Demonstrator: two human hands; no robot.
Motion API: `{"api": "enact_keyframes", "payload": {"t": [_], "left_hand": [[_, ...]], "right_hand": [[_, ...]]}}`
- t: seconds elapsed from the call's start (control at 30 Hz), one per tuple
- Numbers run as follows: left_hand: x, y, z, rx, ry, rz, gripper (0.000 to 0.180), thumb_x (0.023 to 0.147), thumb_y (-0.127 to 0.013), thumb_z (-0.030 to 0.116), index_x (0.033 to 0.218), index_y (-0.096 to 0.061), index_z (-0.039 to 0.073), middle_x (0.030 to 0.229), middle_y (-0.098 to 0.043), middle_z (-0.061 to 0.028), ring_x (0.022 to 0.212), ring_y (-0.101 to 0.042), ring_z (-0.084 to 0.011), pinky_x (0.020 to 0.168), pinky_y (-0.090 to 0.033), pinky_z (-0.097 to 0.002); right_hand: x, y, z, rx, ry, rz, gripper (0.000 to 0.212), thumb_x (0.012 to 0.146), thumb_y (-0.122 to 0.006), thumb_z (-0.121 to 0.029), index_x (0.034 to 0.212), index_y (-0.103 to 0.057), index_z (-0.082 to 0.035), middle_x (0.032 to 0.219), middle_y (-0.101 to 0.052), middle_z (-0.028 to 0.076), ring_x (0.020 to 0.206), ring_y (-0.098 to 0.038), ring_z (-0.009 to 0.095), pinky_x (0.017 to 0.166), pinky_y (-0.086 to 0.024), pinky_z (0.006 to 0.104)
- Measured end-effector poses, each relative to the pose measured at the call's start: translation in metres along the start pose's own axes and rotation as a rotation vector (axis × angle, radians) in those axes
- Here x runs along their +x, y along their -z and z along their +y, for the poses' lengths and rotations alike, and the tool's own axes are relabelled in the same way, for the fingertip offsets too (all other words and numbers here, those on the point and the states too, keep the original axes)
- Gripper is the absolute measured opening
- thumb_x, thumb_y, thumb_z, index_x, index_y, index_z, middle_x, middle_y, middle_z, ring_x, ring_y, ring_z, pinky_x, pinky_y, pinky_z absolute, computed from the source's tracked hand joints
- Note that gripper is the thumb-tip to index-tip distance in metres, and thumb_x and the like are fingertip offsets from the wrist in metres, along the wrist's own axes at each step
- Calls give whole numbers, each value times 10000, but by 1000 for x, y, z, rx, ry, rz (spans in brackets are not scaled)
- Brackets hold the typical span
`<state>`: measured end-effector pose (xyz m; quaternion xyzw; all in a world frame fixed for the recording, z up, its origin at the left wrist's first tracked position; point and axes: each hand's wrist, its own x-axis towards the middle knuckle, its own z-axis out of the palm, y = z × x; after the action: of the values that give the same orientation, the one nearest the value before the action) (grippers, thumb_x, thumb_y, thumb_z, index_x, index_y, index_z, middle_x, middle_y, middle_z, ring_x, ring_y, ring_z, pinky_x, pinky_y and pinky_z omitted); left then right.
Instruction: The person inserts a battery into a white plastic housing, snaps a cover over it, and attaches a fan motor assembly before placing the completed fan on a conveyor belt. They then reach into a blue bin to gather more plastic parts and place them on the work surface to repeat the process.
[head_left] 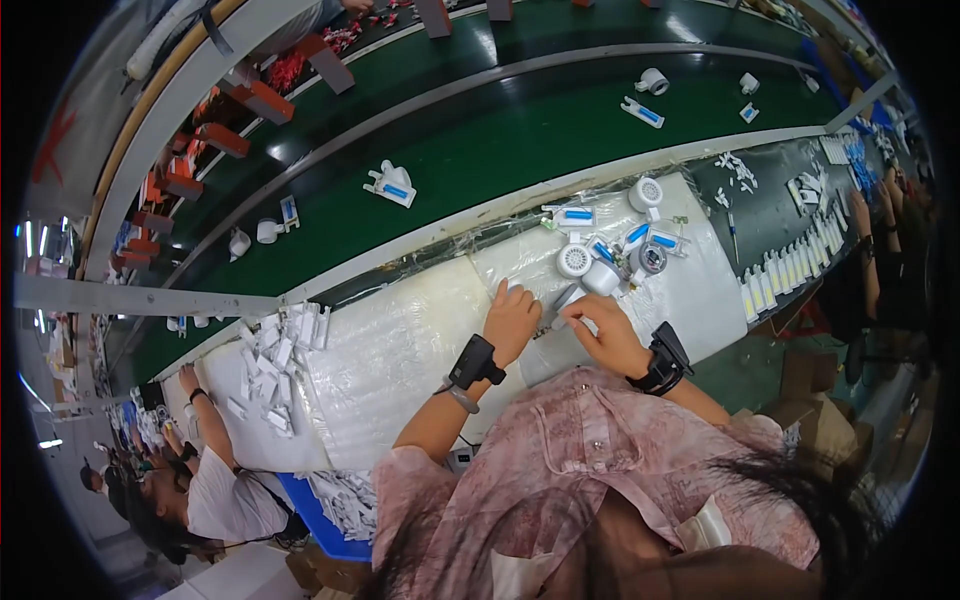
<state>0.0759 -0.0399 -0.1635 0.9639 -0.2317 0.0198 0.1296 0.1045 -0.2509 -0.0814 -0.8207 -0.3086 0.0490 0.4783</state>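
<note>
My left hand is over the foam-covered bench, fingers curled and close together; what they grip, if anything, is hidden. Beside it, my right hand has its fingers pinched at a small white-grey plastic piece between the two hands. Just beyond lies a cluster of white round-headed devices: one with a slotted round face, another with a clear round front, and a third further back. Among them are open white housings with blue cylindrical cells, such as one housing.
A green conveyor runs behind the bench, carrying several similar white parts. White plastic pieces are heaped at left, near another person's hand. A blue bin holds more. Yellow-and-white parts stand in a row at right.
</note>
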Motion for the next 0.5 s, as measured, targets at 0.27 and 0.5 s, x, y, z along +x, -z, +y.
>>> {"api": "enact_keyframes", "payload": {"t": [0.27,0.5], "left_hand": [[-10,8,10,38,135,-136,278,680,-707,128,912,-565,71,856,-570,-94,927,-578,-281,904,-433,-476],[-21,56,40,-318,270,-280,379,756,-715,202,1016,-493,38,943,-623,-149,848,-626,-370,692,-491,-460]], "right_hand": [[-14,-29,41,-423,217,-160,416,749,-607,-41,1159,-597,-110,1127,-596,96,1134,-528,281,952,-400,420],[-12,-24,36,-511,282,-269,390,768,-645,-137,1156,-606,-116,1157,-595,62,1210,-491,265,1060,-328,442]]}}
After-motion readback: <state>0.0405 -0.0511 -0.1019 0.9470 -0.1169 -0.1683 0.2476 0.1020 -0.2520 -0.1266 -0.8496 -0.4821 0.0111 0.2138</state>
